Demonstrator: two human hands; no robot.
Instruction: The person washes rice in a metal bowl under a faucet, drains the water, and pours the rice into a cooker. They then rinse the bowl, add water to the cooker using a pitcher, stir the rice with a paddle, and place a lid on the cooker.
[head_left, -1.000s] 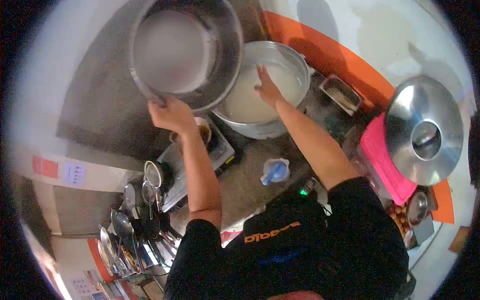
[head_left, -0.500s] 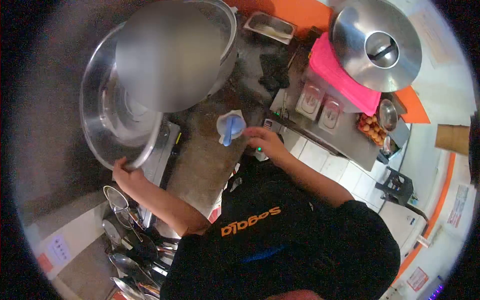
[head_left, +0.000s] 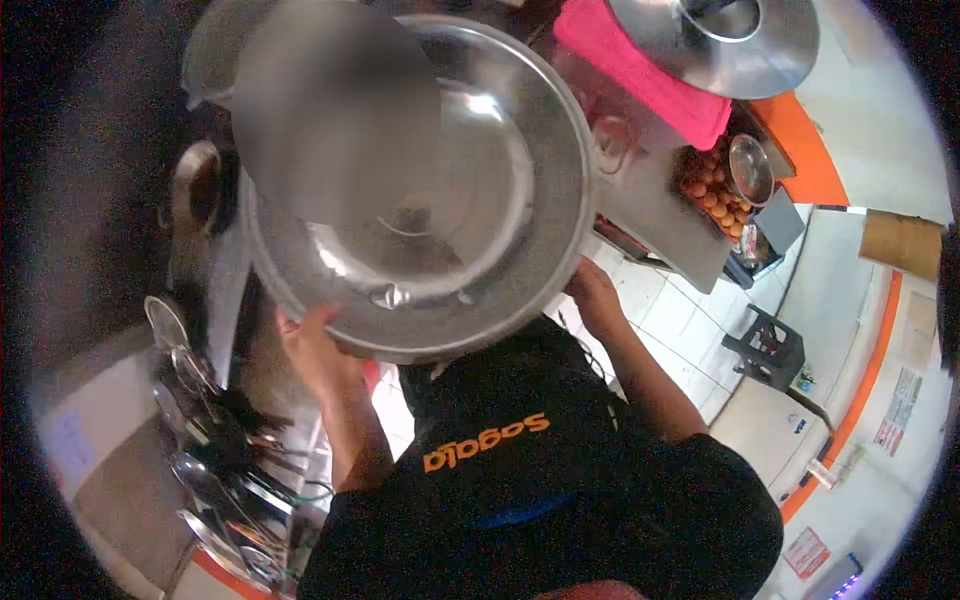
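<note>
A large round, shiny, see-through-looking basin (head_left: pixel 470 310) is in front of my torso, its wide opening facing up toward the camera. My left hand (head_left: pixel 322 355) grips its near left rim, with the thumb over the edge. On the right side my right hand (head_left: pixel 595 292) is closed round the rim, its fingers partly hidden beneath. A grey blurred patch covers the basin's upper left part. The counter below the basin is mostly hidden.
Ladles and strainers (head_left: pixel 205 440) hang or lie at the left. At right are a pink lid (head_left: pixel 650 75), a large metal lid (head_left: pixel 770 60), eggs (head_left: pixel 715 195) and a small metal bowl (head_left: pixel 750 170). A black stool (head_left: pixel 768 348) stands on the tiled floor.
The basin has moved right, in front of my body. My right hand has left the white cup with the blue utensil and taken the basin's right rim. The cup is now out of sight.
</note>
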